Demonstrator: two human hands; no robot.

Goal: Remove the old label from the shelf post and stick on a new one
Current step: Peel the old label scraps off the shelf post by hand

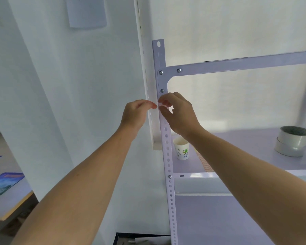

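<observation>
Bare forearms in from bottom edge, up toward shelf post [167, 138]. Pinching small pale label [160, 104] between thumb and forefinger of right hand [181, 114], on post front just below lower bolt. Left hand [135, 114] with fingers curled, tips bunched at post's left edge, touching label's side; cannot tell whether gripping anything. Behind post on shelf [237, 147]: paper cup [182, 150], two stacked tape rolls [292, 140] well apart to right. Far left, table [12, 206] with booklets.
</observation>
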